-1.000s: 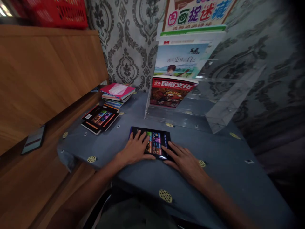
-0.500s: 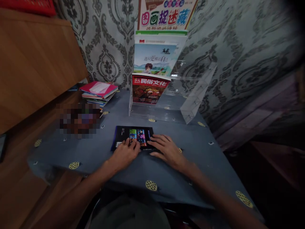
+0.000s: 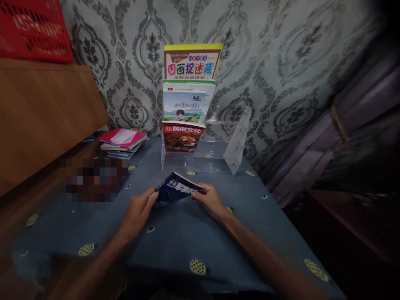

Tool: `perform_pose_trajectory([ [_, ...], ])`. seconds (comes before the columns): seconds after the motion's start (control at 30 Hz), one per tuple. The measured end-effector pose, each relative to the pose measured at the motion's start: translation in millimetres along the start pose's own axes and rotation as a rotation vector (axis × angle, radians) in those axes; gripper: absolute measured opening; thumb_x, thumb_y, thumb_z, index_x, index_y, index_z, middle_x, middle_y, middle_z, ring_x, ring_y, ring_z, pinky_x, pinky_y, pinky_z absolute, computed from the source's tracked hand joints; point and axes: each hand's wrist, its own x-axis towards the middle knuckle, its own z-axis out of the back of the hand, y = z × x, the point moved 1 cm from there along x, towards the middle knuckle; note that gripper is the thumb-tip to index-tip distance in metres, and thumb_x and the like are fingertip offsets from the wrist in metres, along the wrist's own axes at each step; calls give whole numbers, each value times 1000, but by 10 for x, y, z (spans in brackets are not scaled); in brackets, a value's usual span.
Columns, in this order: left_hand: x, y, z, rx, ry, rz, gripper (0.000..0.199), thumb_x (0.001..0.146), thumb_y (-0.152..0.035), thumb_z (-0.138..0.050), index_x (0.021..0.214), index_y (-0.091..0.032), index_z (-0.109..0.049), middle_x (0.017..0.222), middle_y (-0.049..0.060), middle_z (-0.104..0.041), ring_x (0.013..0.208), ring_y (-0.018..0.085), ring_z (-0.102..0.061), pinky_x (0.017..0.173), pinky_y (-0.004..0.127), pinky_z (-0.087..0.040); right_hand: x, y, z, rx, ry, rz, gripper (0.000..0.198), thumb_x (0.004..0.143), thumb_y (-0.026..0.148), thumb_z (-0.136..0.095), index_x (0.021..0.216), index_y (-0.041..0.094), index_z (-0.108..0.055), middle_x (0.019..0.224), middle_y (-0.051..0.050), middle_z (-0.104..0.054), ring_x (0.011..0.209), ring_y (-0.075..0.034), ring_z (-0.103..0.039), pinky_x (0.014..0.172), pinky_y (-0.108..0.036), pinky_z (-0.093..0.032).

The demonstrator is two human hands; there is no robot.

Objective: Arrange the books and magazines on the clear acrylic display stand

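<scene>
Blue book no longer flat, now tilted; left hand, right hand pinching edges.

Thin dark-blue book, aslant

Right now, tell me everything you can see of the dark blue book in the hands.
The dark blue book is thin, its paper-looking cover carrying pale, partly blurred lettering. It seems closed and tilts, one corner pointing toward the clear rack. The left hand grips its left side, the right hand its right side, with the thumb over the cover. It appears raised over the blue tablecloth.
</scene>
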Motion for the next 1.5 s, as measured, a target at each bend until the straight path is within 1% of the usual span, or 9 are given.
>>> perform_pose_trajectory([
  [0.23, 421, 45, 19, -631, -215, 170, 51, 80, -69, -63, 76, -18, -62, 68, -2, -59, 70, 16, -56, 65, 26, -44, 73, -51, -432, 209, 90, -71, 48, 57, 59, -89, 70, 18, -68, 55, 5, -55, 44, -7, -45, 40, -20, -37],
  [0.4, 427, 203, -163, -826, -281, 380, 58, 63, -72, -76, 78, -17, -66, 74, 2, -69, 82, 23, -67, 76, 32, -52, -7, -41, -410, 142, 149, -102, 50, 70, 64, -80, 81, 17, -67, 57, 6, -55, 40, -5, -41, 35, -18, -30],
  [0.53, 238, 531, -163, -590, -281, 430, 54, 69, -67, -71, 89, -18, -66, 86, 7, -72, 92, 27, -70, 83, 40, -55, -71, -40, -282, 72, 228, -185, 51, 73, 66, -76, 81, 16, -66, 55, 7, -53, 40, -4, -39, 36, -17, -30],
  [0.67, 102, 701, -126, 69, -228, 127, 47, 87, -47, -59, 122, -16, -58, 125, 16, -66, 125, 32, -59, 110, 54, -43, -70, -107, -215, -23, 317, -348, 56, 68, 69, -78, 79, 15, -65, 53, 6, -55, 38, -5, -40, 34, -18, -29],
  [0.83, 179, 438, -525, 367, 258, -258, 47, 102, -32, -35, 146, -17, -42, 152, 15, -51, 147, 24, -41, 121, 46, -35, -44, -144, -219, -99, 329, -379, 51, 70, 64, -78, 75, 16, -64, 51, 6, -55, 37, -5, -40, 33, -17, -30],
  [0.93, 308, 358, -731, 432, 392, -323, 52, 104, -34, -32, 152, -12, -33, 157, 18, -45, 147, 24, -40, 122, 44, -33, -46, -139, -225, -110, 313, -380, 49, 68, 61, -81, 68, 17, -61, 48, 8, -53, 36, -4, -38, 31, -17, -30],
  [1.27, 78, 867, -292, 660, 153, -65, 54, 104, -31, -34, 151, -5, -32, 155, 25, -44, 147, 30, -39, 118, 51, -36, -50, -175, -130, -153, 331, -391, 43, 76, 59, -76, 76, 17, -63, 51, 4, -57, 37, -8, -45, 34, -21, -33],
  [1.43, -106, 920, -260, 581, 37, -48, 62, 101, -38, -42, 154, -10, -24, 152, 24, -48, 142, 32, -47, 116, 55, -37, -58, -24, -208, -897, -1, -41, 16, 87, 35, -70, 95, 21, -66, 70, -5, -69, 67, -23, -68, 59, -31, -49],
  [1.5, -113, 945, -261, 551, 18, -58, 69, 99, -40, -47, 155, -10, -20, 152, 26, -47, 142, 34, -46, 114, 56, -40, -40, 5, -443, -1131, 60, 144, 21, 93, 26, -59, 112, 20, -66, 99, -13, -75, 96, -29, -70, 79, -39, -54],
])
